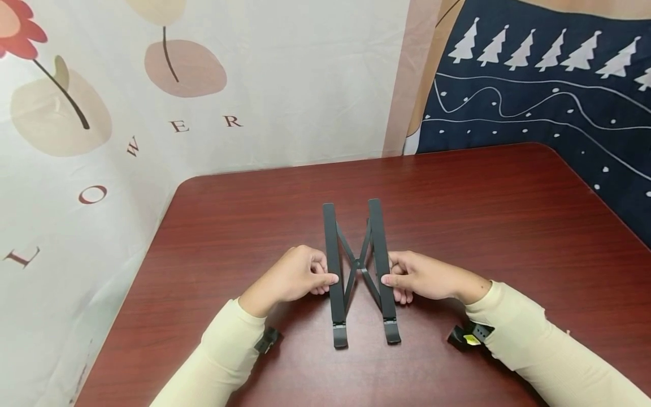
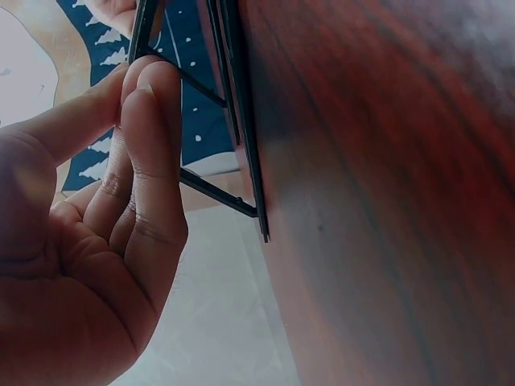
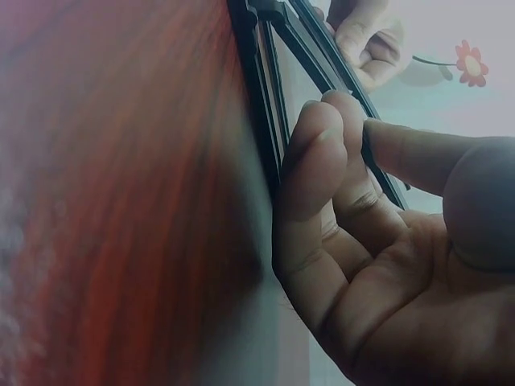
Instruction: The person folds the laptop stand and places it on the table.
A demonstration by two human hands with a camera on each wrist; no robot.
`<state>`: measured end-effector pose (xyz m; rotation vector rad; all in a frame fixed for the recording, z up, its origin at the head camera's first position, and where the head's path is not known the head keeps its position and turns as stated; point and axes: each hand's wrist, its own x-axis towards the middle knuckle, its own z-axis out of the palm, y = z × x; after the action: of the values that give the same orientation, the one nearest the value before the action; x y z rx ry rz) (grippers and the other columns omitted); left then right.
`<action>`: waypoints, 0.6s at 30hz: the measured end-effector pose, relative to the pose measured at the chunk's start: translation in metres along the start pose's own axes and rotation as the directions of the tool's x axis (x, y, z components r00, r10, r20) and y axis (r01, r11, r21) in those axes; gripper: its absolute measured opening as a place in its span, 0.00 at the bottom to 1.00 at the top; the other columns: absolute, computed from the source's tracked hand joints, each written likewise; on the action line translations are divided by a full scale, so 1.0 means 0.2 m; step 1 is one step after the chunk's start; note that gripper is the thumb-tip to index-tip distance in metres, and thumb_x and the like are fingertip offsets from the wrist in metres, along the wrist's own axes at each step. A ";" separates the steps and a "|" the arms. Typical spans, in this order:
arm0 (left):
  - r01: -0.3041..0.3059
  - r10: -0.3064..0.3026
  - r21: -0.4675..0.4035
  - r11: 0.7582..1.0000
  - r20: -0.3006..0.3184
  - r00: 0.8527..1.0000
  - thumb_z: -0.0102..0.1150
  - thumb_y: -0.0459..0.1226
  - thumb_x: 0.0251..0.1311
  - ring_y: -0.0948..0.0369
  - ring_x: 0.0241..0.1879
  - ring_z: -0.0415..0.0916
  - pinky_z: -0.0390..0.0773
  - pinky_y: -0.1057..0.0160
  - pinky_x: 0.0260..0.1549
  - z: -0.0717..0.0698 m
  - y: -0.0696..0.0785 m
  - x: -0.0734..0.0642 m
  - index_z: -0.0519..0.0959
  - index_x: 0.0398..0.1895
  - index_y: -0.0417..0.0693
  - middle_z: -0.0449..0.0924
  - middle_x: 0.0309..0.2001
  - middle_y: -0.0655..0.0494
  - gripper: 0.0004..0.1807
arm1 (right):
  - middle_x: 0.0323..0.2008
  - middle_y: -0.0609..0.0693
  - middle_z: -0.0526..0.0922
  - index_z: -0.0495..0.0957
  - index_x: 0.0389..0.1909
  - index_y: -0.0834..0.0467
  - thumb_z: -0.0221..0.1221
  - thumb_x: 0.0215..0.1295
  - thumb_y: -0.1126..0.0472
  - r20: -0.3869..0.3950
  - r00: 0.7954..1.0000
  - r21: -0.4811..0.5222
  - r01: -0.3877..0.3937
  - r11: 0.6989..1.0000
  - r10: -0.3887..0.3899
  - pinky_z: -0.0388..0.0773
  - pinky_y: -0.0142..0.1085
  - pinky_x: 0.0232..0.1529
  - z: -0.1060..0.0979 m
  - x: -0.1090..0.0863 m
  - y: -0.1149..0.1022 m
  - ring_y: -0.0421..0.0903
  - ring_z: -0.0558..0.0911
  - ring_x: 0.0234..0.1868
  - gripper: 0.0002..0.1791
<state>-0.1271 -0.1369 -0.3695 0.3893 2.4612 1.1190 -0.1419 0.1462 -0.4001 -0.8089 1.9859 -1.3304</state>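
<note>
A black folding laptop stand [image 1: 333,249] is on the table, its two long bars joined by crossed struts that meet at a central pivot. In the head view my left hand [image 1: 305,274] pinches the left bar between thumb and curled fingers. My right hand [image 1: 419,276] grips the right bar in the same way, thumb on top. The left wrist view shows the left hand [image 2: 121,209] holding the bar's edge, with thin struts below. From the right wrist, the right hand [image 3: 362,217] pinches its bar, and the other hand appears beyond.
The reddish-brown wooden table [image 1: 229,215] has rounded far corners. Behind it hang a pale cloth [image 1: 305,85] with flowers and letters and a dark blue cloth [image 1: 508,107] with white trees. Black wrist straps [image 1: 268,340] sit on both sleeves.
</note>
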 end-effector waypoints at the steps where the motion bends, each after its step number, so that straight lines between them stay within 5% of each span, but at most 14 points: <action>1: 0.000 0.000 0.000 1.000 0.000 1.000 0.70 0.36 0.59 0.59 0.22 0.83 0.84 0.61 0.25 0.00 0.00 0.00 0.79 0.22 0.43 0.84 0.19 0.56 0.12 | 0.20 0.53 0.81 0.69 0.38 0.67 0.54 0.74 0.65 0.000 1.000 0.004 0.004 1.000 -0.004 0.81 0.36 0.22 0.00 0.00 0.00 0.41 0.79 0.18 0.08; 18: 0.006 -0.006 0.008 1.000 0.002 1.000 0.71 0.36 0.58 0.59 0.22 0.83 0.84 0.60 0.26 0.00 0.00 0.01 0.78 0.22 0.43 0.83 0.19 0.57 0.12 | 0.19 0.52 0.79 0.69 0.43 0.68 0.53 0.74 0.66 -0.013 1.000 0.015 -0.020 1.000 0.021 0.79 0.35 0.21 0.01 0.01 0.00 0.41 0.78 0.19 0.08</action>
<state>-0.1285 -0.1361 -0.3698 0.3855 2.4647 1.1057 -0.1410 0.1426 -0.4008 -0.7727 1.9868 -1.3405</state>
